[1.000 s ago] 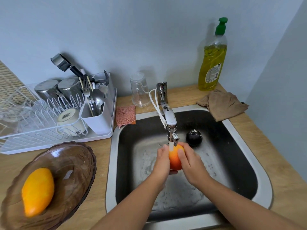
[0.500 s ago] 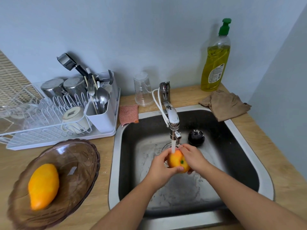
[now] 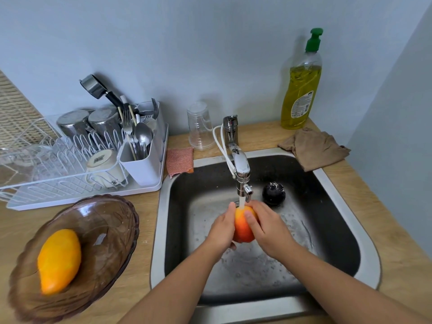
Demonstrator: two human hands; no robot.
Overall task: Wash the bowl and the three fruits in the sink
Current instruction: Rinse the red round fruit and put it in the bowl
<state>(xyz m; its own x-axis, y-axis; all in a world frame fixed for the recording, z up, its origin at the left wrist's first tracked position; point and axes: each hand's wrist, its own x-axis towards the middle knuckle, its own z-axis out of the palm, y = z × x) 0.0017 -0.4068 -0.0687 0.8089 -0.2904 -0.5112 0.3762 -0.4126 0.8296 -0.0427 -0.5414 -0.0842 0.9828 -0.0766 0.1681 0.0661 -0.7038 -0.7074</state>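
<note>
An orange-red fruit [image 3: 243, 226] is held over the steel sink [image 3: 364, 244] under running water from the tap [image 3: 240, 164]. My left hand [image 3: 222, 229] cups its left side and my right hand [image 3: 268, 228] wraps its right side, thumb on the front. A dark round fruit [image 3: 273, 193] lies in the sink behind my right hand. On the counter to the left stands a brown glass bowl [image 3: 109, 230] with a yellow-orange mango [image 3: 59, 260] inside.
A white dish rack [image 3: 70, 183] with cups and a cutlery holder [image 3: 142, 164] stands at the back left. A pink sponge [image 3: 179, 160], upturned plastic cups [image 3: 200, 126], a yellow dish soap bottle [image 3: 301, 87] and a brown cloth [image 3: 314, 148] line the sink's far edge.
Both hands have turned the orange-red fruit under the stream; my right thumb now lies across its front and its red side faces me.
</note>
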